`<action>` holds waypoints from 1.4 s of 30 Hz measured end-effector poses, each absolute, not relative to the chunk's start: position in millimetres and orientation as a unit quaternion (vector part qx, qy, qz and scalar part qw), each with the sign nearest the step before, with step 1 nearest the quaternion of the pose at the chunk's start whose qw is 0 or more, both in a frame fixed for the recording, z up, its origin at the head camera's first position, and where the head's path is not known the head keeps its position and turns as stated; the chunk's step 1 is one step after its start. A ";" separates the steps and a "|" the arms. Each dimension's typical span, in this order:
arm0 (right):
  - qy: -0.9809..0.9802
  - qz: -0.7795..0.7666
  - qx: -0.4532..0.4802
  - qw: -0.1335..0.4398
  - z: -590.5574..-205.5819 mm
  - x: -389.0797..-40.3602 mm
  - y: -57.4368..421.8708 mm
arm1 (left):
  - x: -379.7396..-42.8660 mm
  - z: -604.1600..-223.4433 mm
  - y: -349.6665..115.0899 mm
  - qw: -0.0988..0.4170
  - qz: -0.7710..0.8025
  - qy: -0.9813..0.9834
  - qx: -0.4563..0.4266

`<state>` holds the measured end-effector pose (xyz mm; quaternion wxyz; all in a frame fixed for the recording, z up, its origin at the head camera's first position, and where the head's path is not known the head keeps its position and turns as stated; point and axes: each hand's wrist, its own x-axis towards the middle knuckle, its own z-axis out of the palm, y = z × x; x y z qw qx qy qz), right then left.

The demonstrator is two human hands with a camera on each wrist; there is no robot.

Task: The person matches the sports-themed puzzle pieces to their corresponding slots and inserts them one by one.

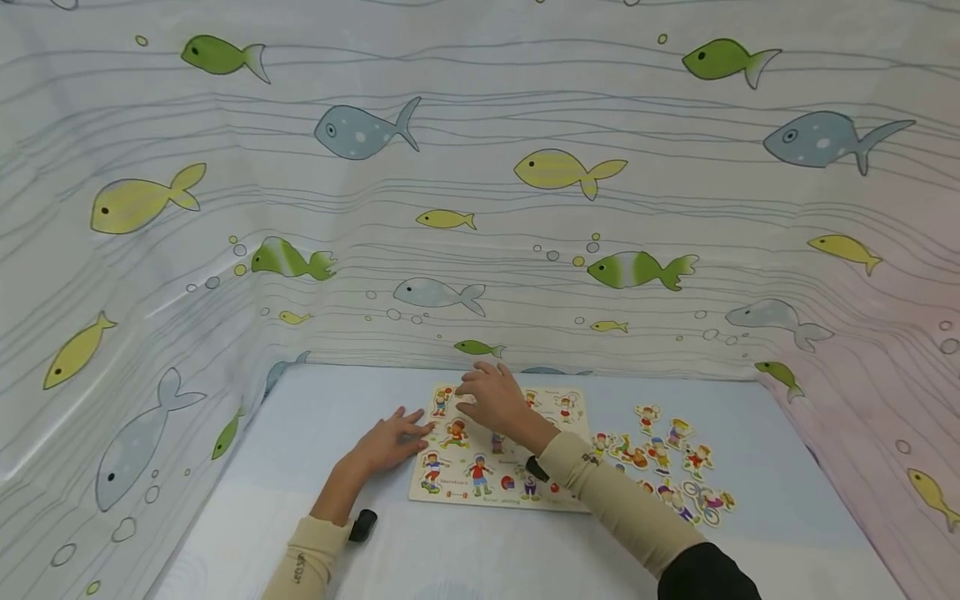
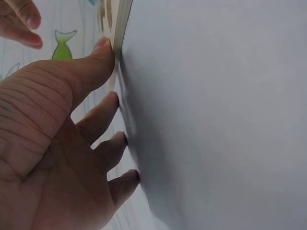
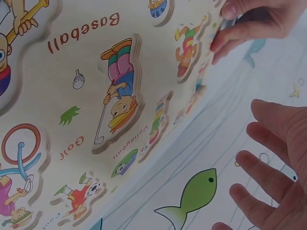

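Left hand: the left hand (image 1: 390, 442) lay at the left edge of the board, fingers spread; in the left wrist view its thumb (image 2: 91, 69) met the board's edge.
Right hand: the right hand (image 1: 497, 400) was poised above the upper part of the board, fingers apart, nothing visible between them.
Board: the pale board (image 1: 456, 462) lay flat on the table beneath the right hand, bearing coloured sports figures; small captions were mostly too fine to read from the head.
Board detail: in the right wrist view, a golfer (image 3: 122, 88) appeared inverted within a cut outline, between the words "Baseball" (image 3: 84, 31) and "Golf" (image 3: 72, 147).
Loose pieces: the loose pieces (image 1: 658, 456) were scattered on the table to the right of the board, among them a cyclist (image 1: 708, 502); the right sleeve partly hid the group.
Sleeves: the left sleeve (image 1: 307, 554) and right sleeve (image 1: 622, 508) were beige, with 1 small black device (image 1: 363, 526) seen beside the left wrist.
Table: the table (image 1: 315, 433) was pale blue to white.
Backdrop: a fish-patterned sheet (image 1: 480, 50) rose behind and on 2 sides.
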<state>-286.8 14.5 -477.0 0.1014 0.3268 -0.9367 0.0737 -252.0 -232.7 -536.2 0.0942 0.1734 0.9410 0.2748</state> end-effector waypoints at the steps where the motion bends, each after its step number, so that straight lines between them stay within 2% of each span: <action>1: -0.936 0.075 0.328 0.102 -476.6 -285.9 15.9 | -251.8 -535.9 -232.5 0.095 0.277 0.940 0.175; 8: -0.932 0.099 0.336 0.094 -474.1 -281.0 25.6 | -250.0 -534.2 -231.5 0.094 0.273 0.941 0.175; 22: -0.920 0.134 0.339 0.143 -483.4 -278.8 51.7 | -247.5 -531.5 -231.4 0.087 0.281 0.939 0.179; 42: -0.926 0.135 0.317 0.152 -475.4 -270.3 93.1 | -246.7 -533.2 -232.0 0.077 0.273 0.942 0.178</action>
